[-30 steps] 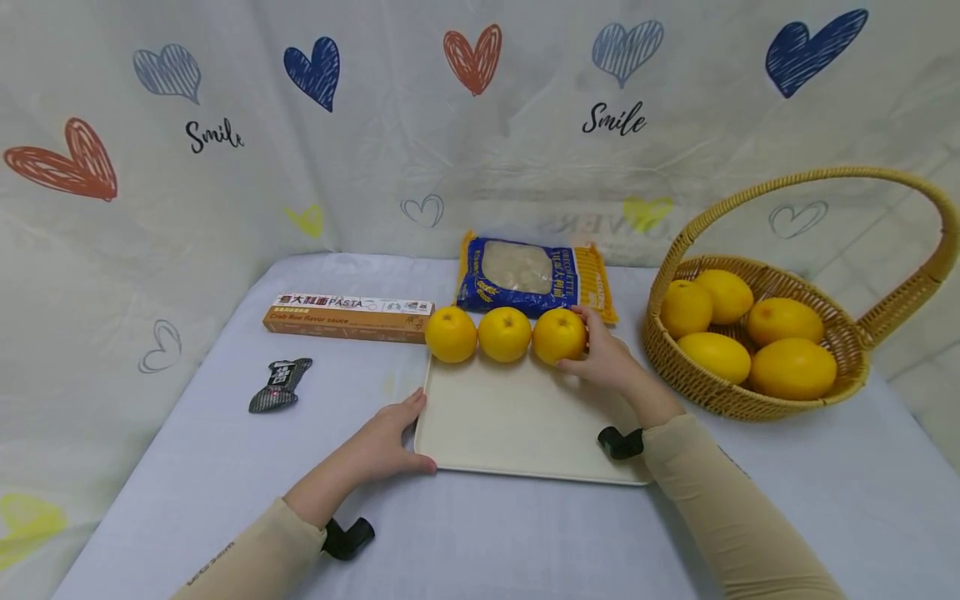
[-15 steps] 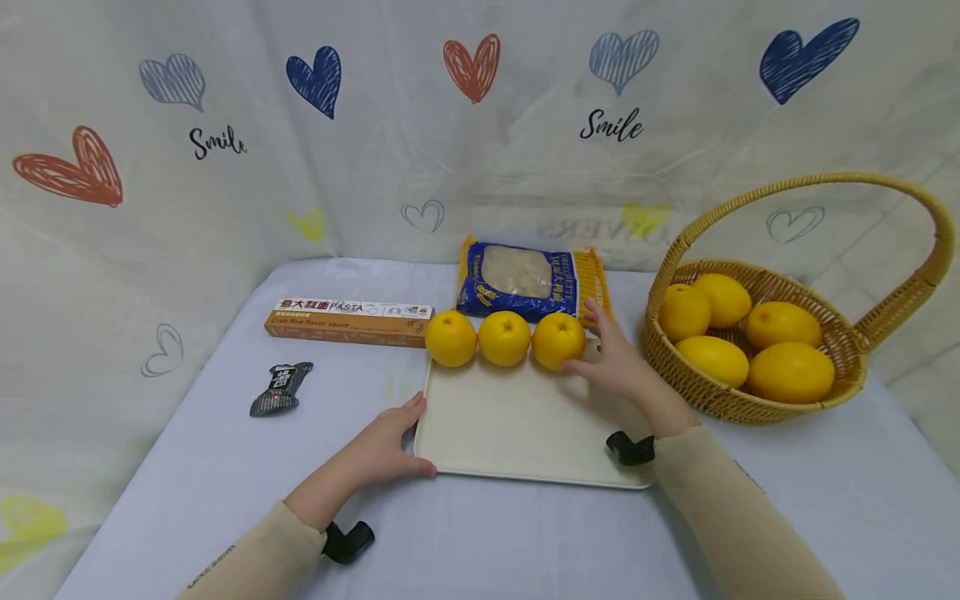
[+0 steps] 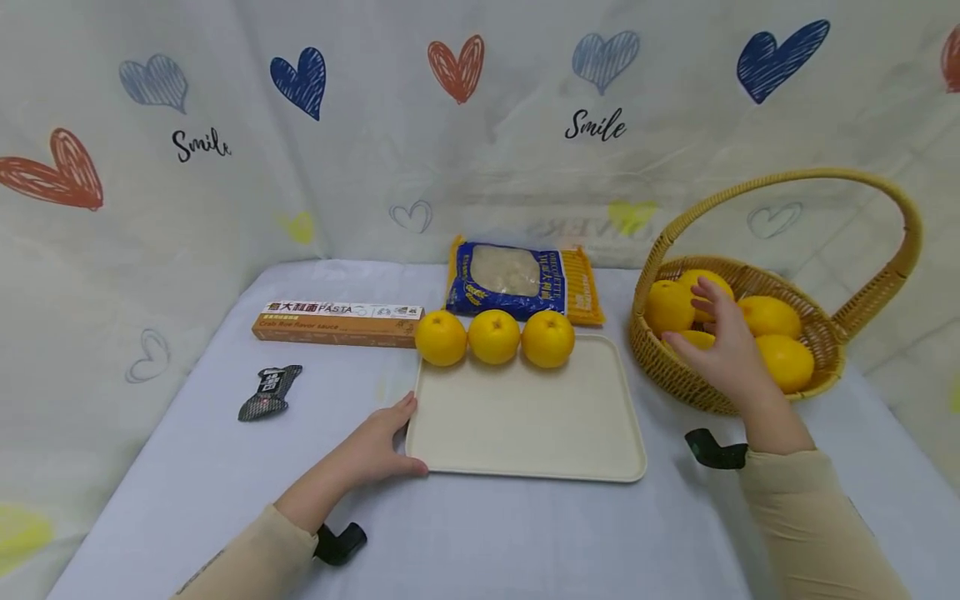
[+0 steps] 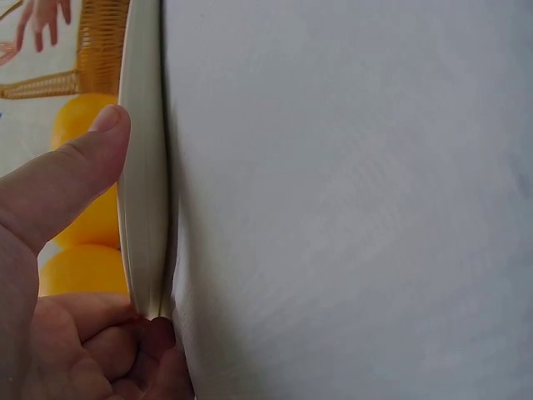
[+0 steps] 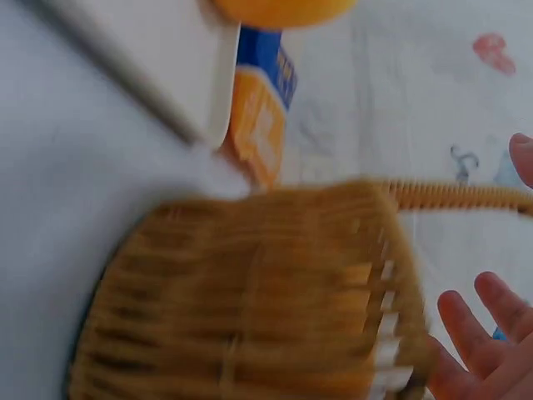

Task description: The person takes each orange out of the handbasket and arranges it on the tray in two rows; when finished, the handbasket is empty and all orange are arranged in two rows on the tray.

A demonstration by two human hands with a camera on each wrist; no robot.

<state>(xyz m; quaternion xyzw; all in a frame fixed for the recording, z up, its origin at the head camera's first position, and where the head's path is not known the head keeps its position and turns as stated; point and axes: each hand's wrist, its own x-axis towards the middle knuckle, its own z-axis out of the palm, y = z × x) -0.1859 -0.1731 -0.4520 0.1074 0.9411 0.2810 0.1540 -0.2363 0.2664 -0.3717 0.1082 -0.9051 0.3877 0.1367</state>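
Note:
My left hand (image 3: 378, 446) holds the near left corner of the cream tray (image 3: 525, 425), thumb at the front edge and fingers along the left side. In the left wrist view the thumb (image 4: 87, 171) lies against the tray's rim (image 4: 143, 167), with the other fingers curled at its corner. Three oranges (image 3: 493, 337) stand side by side along the tray's far edge. Over the wicker basket (image 3: 678, 379) is my right hand (image 3: 723, 346), fingers spread and holding nothing. It partly hides the yellow-orange fruits (image 3: 783, 362) inside. The right wrist view shows its fingers (image 5: 466, 329) beside the basket (image 5: 241, 292).
Behind the oranges lies a blue and yellow pasta bag (image 3: 517, 279). A pasta box (image 3: 337, 323) sits left of them, with a small black wrapped packet (image 3: 270, 393) in front of it. The basket's tall handle (image 3: 787, 177) arches up at the right.
My right hand has let go of the rightmost orange and moved right to above the basket. The left hand stays at the tray corner. The head view has shifted slightly right.

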